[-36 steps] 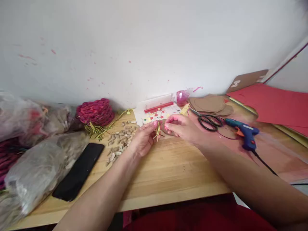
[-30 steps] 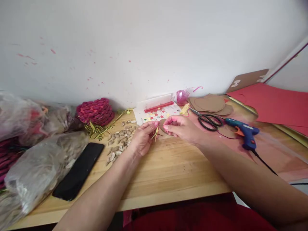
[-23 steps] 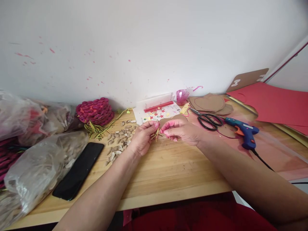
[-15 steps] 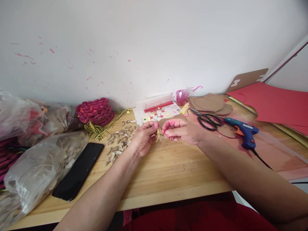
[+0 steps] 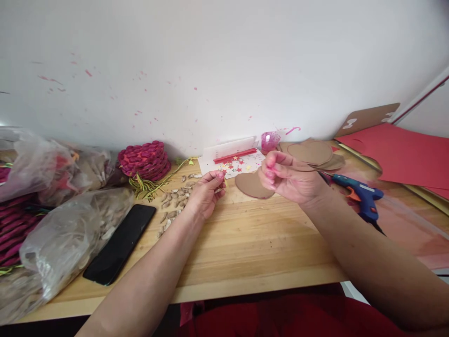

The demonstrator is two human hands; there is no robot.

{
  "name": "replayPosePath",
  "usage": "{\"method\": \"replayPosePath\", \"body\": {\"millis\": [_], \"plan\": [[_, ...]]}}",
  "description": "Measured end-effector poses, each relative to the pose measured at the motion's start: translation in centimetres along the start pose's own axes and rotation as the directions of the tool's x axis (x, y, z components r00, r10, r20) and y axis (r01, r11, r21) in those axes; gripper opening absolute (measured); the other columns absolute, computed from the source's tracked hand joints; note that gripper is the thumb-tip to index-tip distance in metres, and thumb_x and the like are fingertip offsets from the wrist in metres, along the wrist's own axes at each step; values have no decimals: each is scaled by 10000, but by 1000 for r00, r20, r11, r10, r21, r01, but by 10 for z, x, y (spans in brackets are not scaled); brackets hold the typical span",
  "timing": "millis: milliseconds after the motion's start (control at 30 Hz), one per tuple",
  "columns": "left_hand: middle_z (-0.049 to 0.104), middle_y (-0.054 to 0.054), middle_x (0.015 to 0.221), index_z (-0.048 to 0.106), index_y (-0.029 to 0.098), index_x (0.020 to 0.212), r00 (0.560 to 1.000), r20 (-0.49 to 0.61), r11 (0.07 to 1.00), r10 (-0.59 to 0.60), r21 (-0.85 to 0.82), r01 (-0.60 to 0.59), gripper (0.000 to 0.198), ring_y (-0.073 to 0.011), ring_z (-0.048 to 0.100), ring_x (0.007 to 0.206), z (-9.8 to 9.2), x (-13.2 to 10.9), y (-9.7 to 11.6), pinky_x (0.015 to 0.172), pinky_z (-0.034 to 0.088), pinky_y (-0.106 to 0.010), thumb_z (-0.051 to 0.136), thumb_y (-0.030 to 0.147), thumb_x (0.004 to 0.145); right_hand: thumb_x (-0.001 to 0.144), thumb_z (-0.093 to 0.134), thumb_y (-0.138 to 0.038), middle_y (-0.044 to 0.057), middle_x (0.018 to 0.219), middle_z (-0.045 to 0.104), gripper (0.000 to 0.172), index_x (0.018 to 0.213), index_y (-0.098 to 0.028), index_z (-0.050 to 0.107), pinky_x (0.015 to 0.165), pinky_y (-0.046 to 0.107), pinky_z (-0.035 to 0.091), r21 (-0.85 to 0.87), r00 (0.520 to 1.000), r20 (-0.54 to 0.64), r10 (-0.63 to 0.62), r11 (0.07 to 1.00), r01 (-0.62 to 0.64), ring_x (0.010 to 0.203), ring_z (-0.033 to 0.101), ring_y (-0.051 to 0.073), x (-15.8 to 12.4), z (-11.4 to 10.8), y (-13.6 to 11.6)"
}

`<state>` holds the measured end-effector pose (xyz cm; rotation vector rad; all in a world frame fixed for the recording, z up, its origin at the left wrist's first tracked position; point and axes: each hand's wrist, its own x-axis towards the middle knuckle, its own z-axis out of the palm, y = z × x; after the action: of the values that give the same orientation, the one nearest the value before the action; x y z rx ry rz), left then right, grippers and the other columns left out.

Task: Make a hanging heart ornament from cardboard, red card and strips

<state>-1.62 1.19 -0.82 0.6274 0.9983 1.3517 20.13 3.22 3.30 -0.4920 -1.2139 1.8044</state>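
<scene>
My left hand pinches a short bit of yellow string between thumb and forefinger. To its right, my right hand is raised over the table with pink-stained fingertips drawn together; whatever they may hold is too small to make out. Below and between the hands lies a brown cardboard cutout with a rounded edge, partly covered by my right hand. Loose peanut shells are scattered left of my left hand. Behind the hands, a white sheet carries small red and gold stars. The scissors are almost hidden behind my right hand.
A stack of magenta shell-covered pieces with yellow-green strings stands back left. Plastic bags and a black phone lie left. On the right are a blue glue gun, more cutouts, red sheets and a pink cup.
My right hand has moved up and right, away from my left hand, uncovering the cardboard cutout and covering the scissors. My left hand has stayed nearly in place with the yellow string.
</scene>
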Motion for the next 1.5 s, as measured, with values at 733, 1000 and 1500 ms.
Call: {"method": "replayPosePath", "body": {"millis": [733, 1000, 1500], "plan": [[699, -33, 716, 812, 153, 897, 942, 334, 798, 39, 557, -230, 235, -94, 508, 515, 10, -20, -6, 437, 452, -187, 804, 352, 773, 658, 893, -246, -3, 700, 704, 234, 760, -174, 695, 524, 201, 432, 47, 973, -176, 149, 989, -143, 615, 675, 115, 7, 13, 31], [745, -64, 850, 817, 182, 959, 923, 384, 742, 9, 617, -264, 240, -186, 651, 765, 6, -18, 5, 456, 475, -175, 730, 165, 737, 685, 890, -265, -13, 706, 702, 248, 799, -175, 689, 517, 195, 454, -24, 977, -175, 121, 992, -127, 576, 660, 99, 2, 15, 20], [704, -50, 756, 731, 135, 905, 923, 375, 990, -90, 131, 43, 325, -128, 653, 637, 16, -20, -14, 596, 549, -233, 861, 394, 758, 710, 897, -261, 12, 744, 728, 236, 828, -168, 715, 572, 237, 568, -40, 981, -133, 143, 988, -149, 648, 715, 135, 2, 16, 27]]}}
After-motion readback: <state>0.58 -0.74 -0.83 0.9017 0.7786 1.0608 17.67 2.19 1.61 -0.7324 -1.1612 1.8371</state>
